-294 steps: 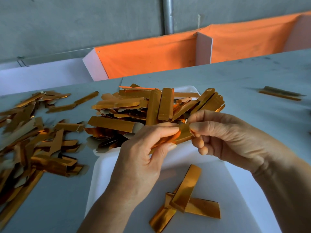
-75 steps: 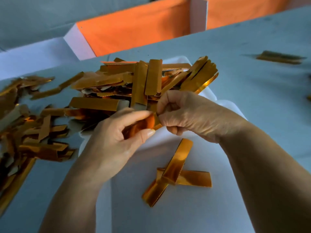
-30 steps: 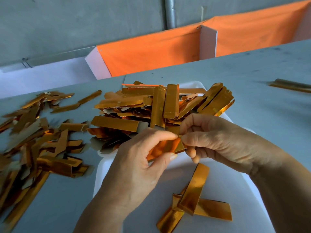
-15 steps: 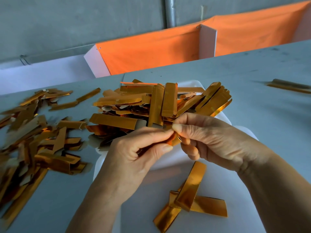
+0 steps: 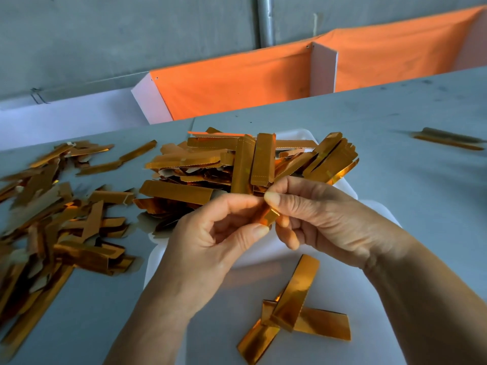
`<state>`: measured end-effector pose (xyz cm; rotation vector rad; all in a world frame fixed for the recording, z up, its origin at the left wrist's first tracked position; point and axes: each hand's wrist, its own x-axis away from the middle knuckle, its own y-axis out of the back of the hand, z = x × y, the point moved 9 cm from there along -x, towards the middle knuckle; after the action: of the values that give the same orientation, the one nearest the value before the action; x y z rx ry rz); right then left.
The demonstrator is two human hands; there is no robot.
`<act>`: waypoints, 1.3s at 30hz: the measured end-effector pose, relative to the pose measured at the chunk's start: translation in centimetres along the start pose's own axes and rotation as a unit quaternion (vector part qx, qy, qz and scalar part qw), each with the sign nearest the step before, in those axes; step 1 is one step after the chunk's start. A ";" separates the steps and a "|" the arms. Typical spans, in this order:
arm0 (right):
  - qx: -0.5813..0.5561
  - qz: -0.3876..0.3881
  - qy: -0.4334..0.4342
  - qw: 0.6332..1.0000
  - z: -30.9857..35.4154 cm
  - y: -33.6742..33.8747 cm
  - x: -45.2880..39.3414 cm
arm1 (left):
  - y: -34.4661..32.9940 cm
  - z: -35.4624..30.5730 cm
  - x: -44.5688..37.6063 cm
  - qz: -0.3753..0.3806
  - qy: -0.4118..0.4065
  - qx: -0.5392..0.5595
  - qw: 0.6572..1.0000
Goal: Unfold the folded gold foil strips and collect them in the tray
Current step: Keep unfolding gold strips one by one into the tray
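Gold foil strip (image 5: 268, 216) pinched between my left hand (image 5: 210, 248) and right hand (image 5: 324, 219) above the tray (image 5: 369, 259).
Pulling unevenly risked tearing its thin fold.

Both forearms reached in from the lower edge and met at the middle of the view. The left hand (image 5: 210, 243) was turned palm-up toward the camera, its index finger curled over the top and its thumb pressed up from below in a pinching grip on a small gold foil strip (image 5: 268, 216). The right hand (image 5: 324, 219) showed its back, its thumb and forefinger pinching the strip's other end, the remaining fingers curled loosely beneath. The fingertips of the two hands nearly touched.
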<state>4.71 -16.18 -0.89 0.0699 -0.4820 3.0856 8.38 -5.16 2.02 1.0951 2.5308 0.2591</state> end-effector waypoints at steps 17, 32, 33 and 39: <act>0.646 -0.359 -0.051 0.671 2.2 5.7 1.1 | -1.2 0.2 -0.2 -0.001 -0.010 -0.195 0.981; 0.590 -0.053 0.248 0.767 2.3 -7.6 0.7 | 3.2 3.8 -0.1 -0.192 0.126 0.216 0.949; 0.584 -0.039 0.243 0.774 2.3 -7.8 0.8 | 3.1 4.1 -0.1 -0.186 0.139 0.233 0.944; 0.390 -0.031 0.124 0.912 2.5 -4.8 0.8 | 3.2 3.4 -0.3 -0.192 0.093 0.176 0.961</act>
<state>4.11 -12.38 3.00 -0.2848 0.7518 2.9352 12.02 -3.11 0.00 0.6878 2.9678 -0.2114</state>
